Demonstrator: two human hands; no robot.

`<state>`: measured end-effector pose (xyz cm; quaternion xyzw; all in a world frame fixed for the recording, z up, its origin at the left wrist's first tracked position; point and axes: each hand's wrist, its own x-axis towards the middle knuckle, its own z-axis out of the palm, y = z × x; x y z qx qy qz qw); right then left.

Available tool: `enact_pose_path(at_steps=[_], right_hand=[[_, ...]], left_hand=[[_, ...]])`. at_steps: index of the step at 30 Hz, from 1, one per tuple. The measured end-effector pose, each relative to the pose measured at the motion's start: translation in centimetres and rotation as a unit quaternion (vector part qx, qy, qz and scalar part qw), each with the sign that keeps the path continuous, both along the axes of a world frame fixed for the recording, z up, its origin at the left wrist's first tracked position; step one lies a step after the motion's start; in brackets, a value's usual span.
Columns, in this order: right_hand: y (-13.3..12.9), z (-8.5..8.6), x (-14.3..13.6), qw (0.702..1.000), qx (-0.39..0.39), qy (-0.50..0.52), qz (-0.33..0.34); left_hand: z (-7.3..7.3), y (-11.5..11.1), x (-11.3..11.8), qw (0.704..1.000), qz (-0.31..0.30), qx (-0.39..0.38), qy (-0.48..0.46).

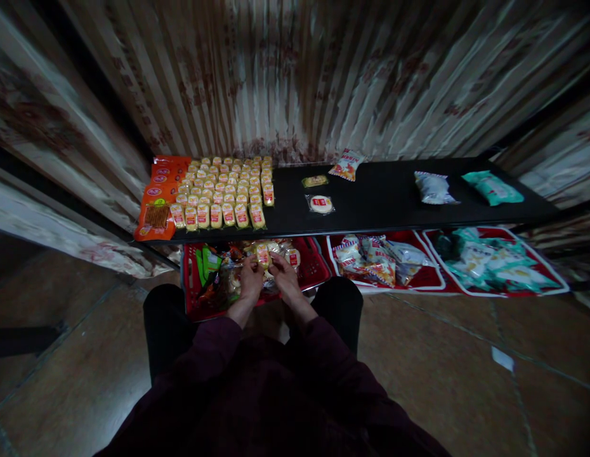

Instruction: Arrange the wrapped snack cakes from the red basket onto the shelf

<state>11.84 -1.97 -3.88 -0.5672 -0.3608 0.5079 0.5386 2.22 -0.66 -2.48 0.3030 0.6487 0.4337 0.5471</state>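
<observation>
Between my two hands a small yellow wrapped snack (262,255) is held upright over the left red basket (192,303). My left hand (250,279) grips its left side, and my right hand (283,277) pinches its right side. Beneath them the basket holds mixed packets, among them a green packet (210,261) and a round white wrapped cake (293,256). On the black shelf (380,206) above, several matching yellow snacks (228,187) stand in tight rows at the left, beside orange packets (157,190).
Mid-shelf lie a flat yellow packet (314,181), a white round cake (320,204) and a chip bag (347,165). Farther right are a white bag (434,188) and a teal bag (493,188). Two more baskets with bags (371,259) sit below the shelf at the right.
</observation>
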Motion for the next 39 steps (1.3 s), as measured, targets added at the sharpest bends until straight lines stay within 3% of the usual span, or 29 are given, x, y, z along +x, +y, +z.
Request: enact_pose_path(at_steps=[4, 12, 21, 28, 34, 39], right_hand=[[0.2, 0.0, 0.1, 0.999, 0.044, -0.024, -0.006], [0.4, 0.1, 0.3, 0.99, 0.095, -0.101, -0.006], [-0.7, 2.1, 0.2, 0.974, 0.1, -0.203, -0.018], [-1.2, 2.9, -0.1, 0.959, 0.117, -0.259, -0.01], [-1.8, 3.7, -0.2, 0.965, 0.134, -0.226, 0.018], [-1.9, 3.7, -0.1, 0.981, 0.092, -0.17, 0.027]], left_hand=[[0.4, -0.3, 0.1, 0.995, -0.023, 0.072, 0.061], [1.2, -0.6, 0.7, 0.995, -0.001, 0.098, 0.003], [2.4, -1.0, 1.2, 0.996, 0.041, 0.039, -0.072], [2.6, -1.3, 1.2, 0.991, 0.024, 0.02, -0.133], [2.7, -1.3, 1.1, 0.989, 0.021, 0.024, -0.145], [2.6, -1.4, 0.9, 0.981, 0.028, 0.018, -0.193]])
